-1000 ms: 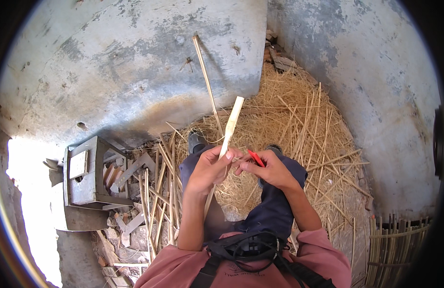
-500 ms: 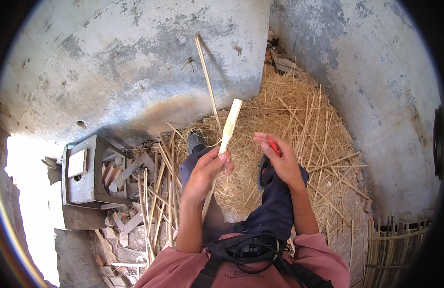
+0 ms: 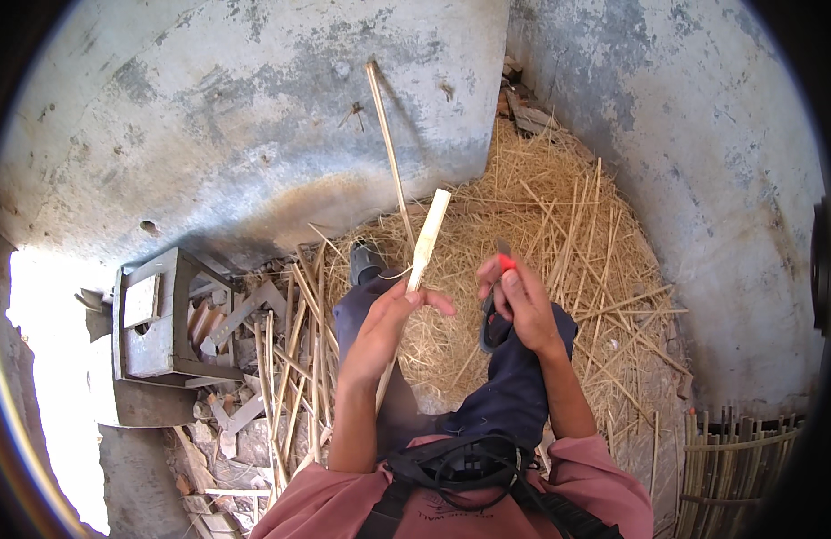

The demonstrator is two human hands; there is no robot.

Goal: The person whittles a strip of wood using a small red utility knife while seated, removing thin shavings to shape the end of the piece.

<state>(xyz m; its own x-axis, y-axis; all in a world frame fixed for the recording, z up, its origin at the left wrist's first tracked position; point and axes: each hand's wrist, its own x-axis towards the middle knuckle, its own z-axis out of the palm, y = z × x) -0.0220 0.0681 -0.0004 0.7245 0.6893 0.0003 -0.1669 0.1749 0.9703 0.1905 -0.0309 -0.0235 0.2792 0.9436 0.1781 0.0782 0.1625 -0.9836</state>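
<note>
My left hand (image 3: 390, 322) is closed round a pale stick (image 3: 430, 232), its thumb along it and some fingers stretched to the right. The stick's upper end is broad, flat and bare, narrowing just above my hand; the lower part runs down along my forearm. My right hand (image 3: 528, 310), apart from the stick, grips a small red-handled knife (image 3: 507, 262). Its short dark blade points upward, and most of the handle is hidden in my fingers. A thin curled shaving hangs from the stick beside my left thumb.
Straw and shavings (image 3: 469, 225) cover the floor around my feet. Loose sticks (image 3: 294, 359) lie on the left, and one long stick (image 3: 390, 144) leans on the wall. A wooden box frame (image 3: 155, 314) stands at left. A slatted basket (image 3: 734, 467) is at lower right.
My right hand has turned the knife, so its blade now shows pointing upward. Fingers of my left hand have stretched out to the right, while the stick has barely moved.
</note>
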